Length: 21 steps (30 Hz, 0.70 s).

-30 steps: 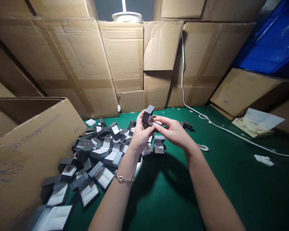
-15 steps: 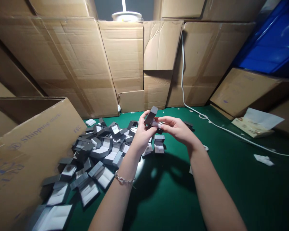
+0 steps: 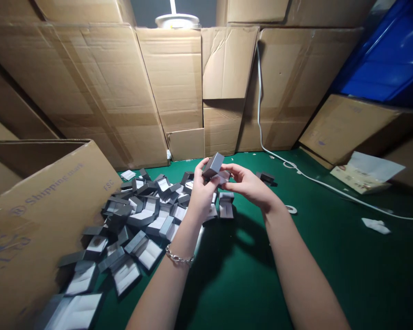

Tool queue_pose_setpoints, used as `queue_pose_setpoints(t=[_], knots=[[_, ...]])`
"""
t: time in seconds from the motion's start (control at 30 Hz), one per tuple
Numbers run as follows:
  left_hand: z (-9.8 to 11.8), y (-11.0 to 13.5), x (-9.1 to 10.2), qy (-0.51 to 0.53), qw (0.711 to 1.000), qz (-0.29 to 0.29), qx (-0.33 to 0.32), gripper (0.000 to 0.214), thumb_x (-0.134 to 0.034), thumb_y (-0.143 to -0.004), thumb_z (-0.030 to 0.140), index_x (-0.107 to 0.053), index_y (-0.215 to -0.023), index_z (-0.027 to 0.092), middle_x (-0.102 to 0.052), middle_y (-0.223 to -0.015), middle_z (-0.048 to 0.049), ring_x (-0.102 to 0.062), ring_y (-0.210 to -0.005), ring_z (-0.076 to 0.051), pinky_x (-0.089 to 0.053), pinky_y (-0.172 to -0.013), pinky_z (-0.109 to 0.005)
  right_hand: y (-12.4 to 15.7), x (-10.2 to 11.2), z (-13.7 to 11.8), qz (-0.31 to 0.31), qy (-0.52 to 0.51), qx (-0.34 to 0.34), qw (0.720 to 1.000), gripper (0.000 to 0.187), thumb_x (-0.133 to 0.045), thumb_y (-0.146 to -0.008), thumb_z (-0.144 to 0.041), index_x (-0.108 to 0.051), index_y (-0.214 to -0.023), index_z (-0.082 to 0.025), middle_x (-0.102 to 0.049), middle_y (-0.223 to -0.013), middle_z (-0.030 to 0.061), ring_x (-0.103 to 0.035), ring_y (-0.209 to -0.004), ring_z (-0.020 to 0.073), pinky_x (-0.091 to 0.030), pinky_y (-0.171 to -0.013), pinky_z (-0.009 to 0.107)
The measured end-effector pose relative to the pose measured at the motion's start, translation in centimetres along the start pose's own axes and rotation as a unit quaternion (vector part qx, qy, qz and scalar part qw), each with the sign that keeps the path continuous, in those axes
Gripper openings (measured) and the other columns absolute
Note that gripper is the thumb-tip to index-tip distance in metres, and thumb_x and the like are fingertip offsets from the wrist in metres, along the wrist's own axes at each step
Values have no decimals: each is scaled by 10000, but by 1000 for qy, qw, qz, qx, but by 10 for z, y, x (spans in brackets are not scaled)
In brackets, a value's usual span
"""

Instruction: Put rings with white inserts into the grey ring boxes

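Grey and small, the hinged box [image 3: 213, 166] sits raised between our two hands above the green table [image 3: 330, 256], lid tipped up toward the cardboard wall. Our left hand [image 3: 201, 190] clasps it from below and behind, thumb and fingers closed around its base, a chain bracelet [image 3: 179, 259] on that wrist. Our right hand [image 3: 248, 183] pinches its white inner pad [image 3: 223, 177] at the front edge, fingertips narrowed on it. Both forearms reach forward and meet in the middle. Just below lies a heap of open grey boxes [image 3: 141, 220] — white linings showing — spilling toward a big carton [image 3: 51, 201] at our left printed "Shipping mark" and "FSC". A white cable [image 3: 296, 169] trails across the table — well apart, at far right, lie some papers [image 3: 365, 176].
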<state>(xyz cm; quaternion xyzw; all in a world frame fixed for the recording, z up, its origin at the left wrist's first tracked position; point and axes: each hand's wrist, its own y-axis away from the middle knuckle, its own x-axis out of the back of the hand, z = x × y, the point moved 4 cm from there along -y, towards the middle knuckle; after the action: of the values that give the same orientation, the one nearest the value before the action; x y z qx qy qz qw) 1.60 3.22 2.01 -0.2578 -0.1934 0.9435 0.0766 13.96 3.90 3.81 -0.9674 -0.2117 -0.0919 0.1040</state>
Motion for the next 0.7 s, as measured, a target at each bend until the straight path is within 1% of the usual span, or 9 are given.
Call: queue_pose_setpoints(t=[0.13,0.2,0.27,0.37,0.43,0.53,0.6,0.67,0.7], knots=[[-3,0,1,34,999,27,26,613,-635,-734,142,-324,-1263,132,-469,-1119,-98,-478,-1029,-228,-501,-762,-203,-2,-1,-2,28,16,-23,999,584,-636,-695,-303,-465,-1221,-115,-437,-1234,69,-510,-1050,34,-477,-800,67],[-6,0,2,58,996,51,53,585,-638,-714,127,-348,-1222,125,-484,-1068,-90,-497,-980,-220,-507,-704,-179,7,0,-13,50,72,-39,995,583,-620,-719,-363,-475,-1235,-133,-441,-1226,67,-513,-1051,57,-485,-815,111],[-7,0,3,70,992,77,76,529,-628,-701,102,-379,-1167,122,-498,-997,-72,-516,-923,-208,-506,-658,-160,26,7,-36,113,174,-25,978,552,-582,-756,-413,-496,-1251,-184,-430,-1241,48,-482,-1120,93,-483,-881,171],[-4,-1,3,70,986,113,104,441,-567,-699,37,-394,-1097,109,-508,-961,-68,-533,-870,-199,-523,-621,-171,69,27,-83,258,300,66,916,529,-572,-769,-435,-524,-1245,-208,-370,-1303,30,-368,-1269,135,-427,-1029,217],[1,-2,4,70,981,132,122,417,-507,-704,-9,-387,-1087,102,-519,-974,-81,-546,-830,-193,-524,-568,-168,93,41,-96,289,278,81,912,555,-526,-796,-500,-503,-1261,-198,-436,-1235,50,-456,-1178,105,-470,-922,169],[9,-4,8,64,977,150,139,394,-443,-724,-46,-394,-1084,105,-525,-1026,-93,-567,-766,-177,-485,-468,-128,110,59,-67,264,273,7,925,547,-459,-823,-542,-531,-1214,-166,-509,-1127,57,-559,-941,60,-464,-704,114],[11,-4,12,65,971,157,167,379,-407,-740,-51,-386,-1082,109,-527,-1033,-104,-579,-744,-186,-478,-438,-129,114,59,-20,151,358,-81,918,438,-487,-805,-446,-623,-1080,-133,-525,-1090,71,-552,-948,68,-438,-681,104],[12,-3,14,81,962,162,203,326,-385,-761,-53,-370,-1049,99,-524,-1027,-131,-590,-773,-214,-522,-489,-162,126,54,36,48,429,-202,879,378,-597,-704,-381,-660,-963,-113,-539,-1025,92,-549,-816,67,-382,-590,113],[13,-3,14,88,959,162,217,301,-376,-774,-50,-364,-1040,91,-521,-1026,-149,-593,-792,-234,-530,-500,-170,134,52,57,44,439,-231,867,381,-631,-664,-356,-660,-935,-89,-540,-978,117,-528,-725,69,-350,-550,134]])
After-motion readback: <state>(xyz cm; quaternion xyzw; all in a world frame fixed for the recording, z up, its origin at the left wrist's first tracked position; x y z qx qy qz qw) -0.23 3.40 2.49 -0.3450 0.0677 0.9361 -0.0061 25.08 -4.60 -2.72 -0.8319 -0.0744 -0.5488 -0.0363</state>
